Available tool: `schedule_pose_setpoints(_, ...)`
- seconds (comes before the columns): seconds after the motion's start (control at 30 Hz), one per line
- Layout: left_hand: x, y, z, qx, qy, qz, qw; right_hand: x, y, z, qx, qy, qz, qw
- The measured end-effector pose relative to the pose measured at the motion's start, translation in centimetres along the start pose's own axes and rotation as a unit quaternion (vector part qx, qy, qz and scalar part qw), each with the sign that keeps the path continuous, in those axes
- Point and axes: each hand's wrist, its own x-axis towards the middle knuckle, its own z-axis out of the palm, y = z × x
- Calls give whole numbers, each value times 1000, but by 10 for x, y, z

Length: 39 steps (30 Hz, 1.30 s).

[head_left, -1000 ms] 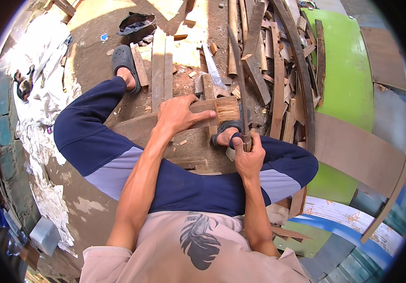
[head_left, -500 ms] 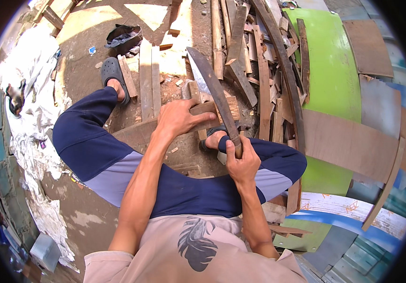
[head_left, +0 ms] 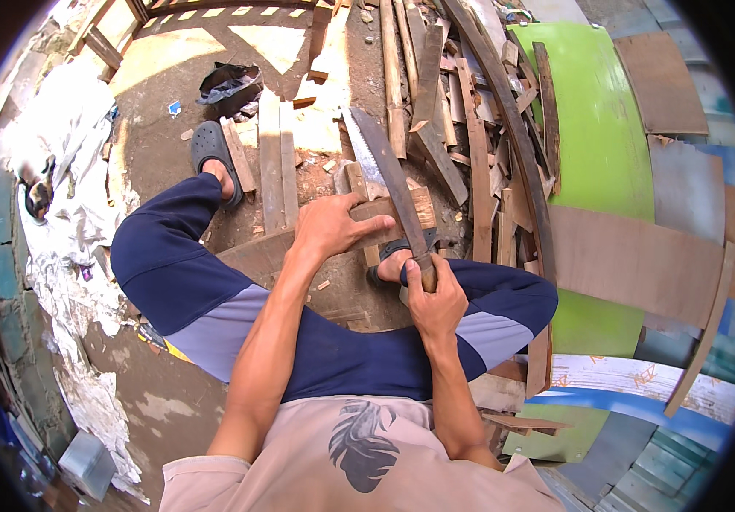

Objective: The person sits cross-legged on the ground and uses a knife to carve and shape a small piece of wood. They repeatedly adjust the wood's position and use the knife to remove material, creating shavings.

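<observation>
My right hand is closed round the wooden handle of a machete, whose broad dark blade with a bright edge points away from me. The blade lies across or just above the right end of a wooden board; whether it touches the wood I cannot tell. My left hand grips that board from above, thumb stretched along it toward the blade. Its fingers are partly hidden behind the far side. The board slants between my bent legs, and its cut end shows pale wood beyond the blade.
Loose planks and offcuts are heaped ahead to the right. Beside them lie a green sheet and a brown panel. At the left spreads a white cloth. A dark bag sits ahead, beyond my left shoe.
The view has shifted slightly, so the surroundings sit lower in it. The machete blade is a little lower over the board. Both hands keep their grip.
</observation>
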Motion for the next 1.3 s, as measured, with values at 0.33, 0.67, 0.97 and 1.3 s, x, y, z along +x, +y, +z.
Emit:
schedule_pose_setpoints(0.33, 2, -17, 20, -4, 52, 56, 997, -3, 1, -1, 0, -3, -32, 999)
schedule_pose_setpoints(0.67, 1, -14, 19, -18, 49, 58, 997, 6, 6, -14, -45, 16, -20, 999)
schedule_pose_setpoints(0.97, -5, 2, 4, 17, -26, 10, 999, 12, 24, -33, 387, -101, 124, 908)
schedule_pose_setpoints(1.3, -9, 3, 3, 20, -24, 5, 1000, 5, 36, -24, 519, -163, 190, 817)
